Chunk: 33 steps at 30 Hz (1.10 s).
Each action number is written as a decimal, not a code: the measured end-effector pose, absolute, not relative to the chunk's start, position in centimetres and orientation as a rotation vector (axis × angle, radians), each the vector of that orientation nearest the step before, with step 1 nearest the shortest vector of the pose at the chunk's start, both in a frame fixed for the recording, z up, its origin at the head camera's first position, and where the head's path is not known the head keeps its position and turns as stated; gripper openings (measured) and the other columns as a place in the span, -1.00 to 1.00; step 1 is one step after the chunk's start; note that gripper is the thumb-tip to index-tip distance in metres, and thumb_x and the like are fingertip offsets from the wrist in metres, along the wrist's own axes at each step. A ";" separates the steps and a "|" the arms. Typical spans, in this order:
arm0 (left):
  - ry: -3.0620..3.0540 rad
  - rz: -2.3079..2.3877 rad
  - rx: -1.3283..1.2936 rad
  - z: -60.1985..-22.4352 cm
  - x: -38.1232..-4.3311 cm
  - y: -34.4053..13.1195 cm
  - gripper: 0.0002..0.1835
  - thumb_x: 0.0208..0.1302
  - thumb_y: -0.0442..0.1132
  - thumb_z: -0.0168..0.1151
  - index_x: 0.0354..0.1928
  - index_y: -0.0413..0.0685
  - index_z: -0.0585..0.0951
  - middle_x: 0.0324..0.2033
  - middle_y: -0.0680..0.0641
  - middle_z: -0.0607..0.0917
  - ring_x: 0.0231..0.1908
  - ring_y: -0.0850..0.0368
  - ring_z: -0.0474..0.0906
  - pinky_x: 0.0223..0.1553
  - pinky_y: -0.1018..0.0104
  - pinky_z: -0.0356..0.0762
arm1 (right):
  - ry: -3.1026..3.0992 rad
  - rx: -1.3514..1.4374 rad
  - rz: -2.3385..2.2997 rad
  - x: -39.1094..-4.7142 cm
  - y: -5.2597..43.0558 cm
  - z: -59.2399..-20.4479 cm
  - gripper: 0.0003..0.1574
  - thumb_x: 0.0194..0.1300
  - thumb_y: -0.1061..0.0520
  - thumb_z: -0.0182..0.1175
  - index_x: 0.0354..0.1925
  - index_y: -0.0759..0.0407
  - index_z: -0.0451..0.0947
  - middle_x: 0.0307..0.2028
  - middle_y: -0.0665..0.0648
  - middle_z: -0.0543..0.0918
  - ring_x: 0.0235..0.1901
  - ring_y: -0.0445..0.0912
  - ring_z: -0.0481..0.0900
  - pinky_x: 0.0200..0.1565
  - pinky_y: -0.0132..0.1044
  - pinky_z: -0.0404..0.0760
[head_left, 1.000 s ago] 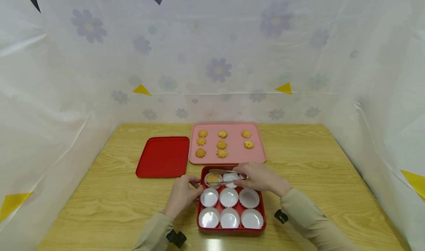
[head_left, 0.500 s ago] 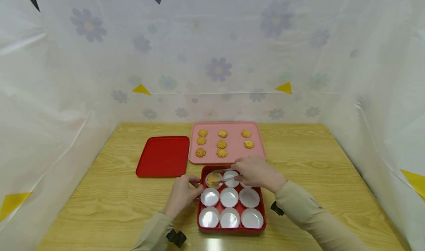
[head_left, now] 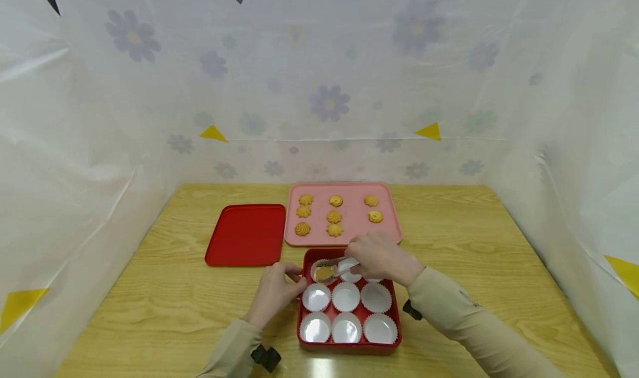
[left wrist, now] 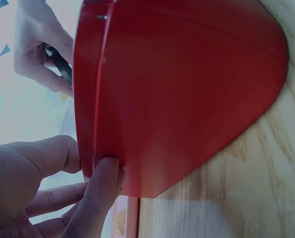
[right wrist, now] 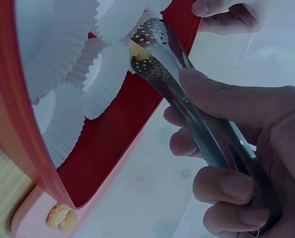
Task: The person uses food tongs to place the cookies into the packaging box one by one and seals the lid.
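Note:
In the head view a red square box [head_left: 350,347] holds rows of white paper cups [head_left: 346,296]. My left hand [head_left: 276,290] pinches its left wall near the back; the left wrist view has thumb and fingers on either side of the rim, against the outer wall [left wrist: 187,89]. My right hand [head_left: 384,257] grips metal tongs [right wrist: 189,111] with perforated tips, reaching over the box from the right. Between those tips is a golden cookie [head_left: 325,273], at the back-left cup. The tips partly hide the cookie, and my right hand covers part of the back-right cup.
Behind the box lies a pink tray [head_left: 356,232] with several piped cookies [head_left: 334,216] on it. A flat red lid-like tray [head_left: 246,235] sits to its left. The wooden table [head_left: 449,222] meets flower-patterned sheeting [head_left: 329,103] at the back and sides.
The tongs' tips have come closer together around the cookie in the back-left cup. My right hand has shifted slightly left and back; my left hand stays on the box.

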State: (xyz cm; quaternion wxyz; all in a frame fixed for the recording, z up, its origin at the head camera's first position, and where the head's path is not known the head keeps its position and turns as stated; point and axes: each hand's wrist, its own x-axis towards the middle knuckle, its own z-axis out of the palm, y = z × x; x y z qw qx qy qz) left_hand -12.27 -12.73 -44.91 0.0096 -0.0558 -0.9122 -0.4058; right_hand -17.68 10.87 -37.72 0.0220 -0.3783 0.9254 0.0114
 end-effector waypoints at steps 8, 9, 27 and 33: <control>-2.842 -1.259 -0.185 -44.9 -12.4 -12.8 -0.76 0.04 -0.33 0.37 -0.20 -0.26 0.78 -0.49 -0.04 0.76 -0.45 0.23 0.52 -0.41 0.46 0.44 | 2.849 -1.266 -0.018 -18.1 11.3 -37.5 -0.79 0.13 0.00 0.46 -0.54 -0.06 0.63 -0.60 -0.15 0.56 -0.61 -0.26 0.27 -0.57 -0.39 0.26; -2.839 -1.257 -0.186 -44.9 -12.5 -12.8 -0.76 0.04 -0.34 0.36 -0.21 -0.25 0.78 -0.49 -0.04 0.75 -0.46 0.23 0.51 -0.42 0.46 0.43 | 2.852 -1.281 -0.026 -18.1 11.3 -37.5 -0.78 0.14 0.00 0.46 -0.54 -0.06 0.63 -0.61 -0.15 0.54 -0.61 -0.26 0.24 -0.57 -0.39 0.23; -2.840 -1.241 -0.183 -44.9 -12.5 -12.8 -0.80 0.03 -0.34 0.36 -0.25 -0.20 0.78 -0.49 -0.02 0.76 -0.41 0.17 0.54 -0.41 0.46 0.41 | 3.092 -1.745 0.086 -18.5 12.8 -41.1 -0.76 0.14 0.01 0.46 -0.44 -0.02 0.55 -0.54 -0.10 0.56 -0.70 -0.24 0.33 -0.62 -0.45 0.03; -2.846 -1.249 -0.172 -45.0 -12.4 -12.8 -0.80 0.05 -0.34 0.34 -0.24 -0.18 0.78 -0.48 0.00 0.76 -0.43 0.24 0.49 -0.41 0.47 0.41 | 3.132 -1.809 0.058 -18.6 13.0 -42.4 -0.76 0.19 0.00 0.42 -0.40 -0.01 0.53 -0.54 -0.09 0.49 -0.70 -0.18 0.36 -0.62 -0.46 0.03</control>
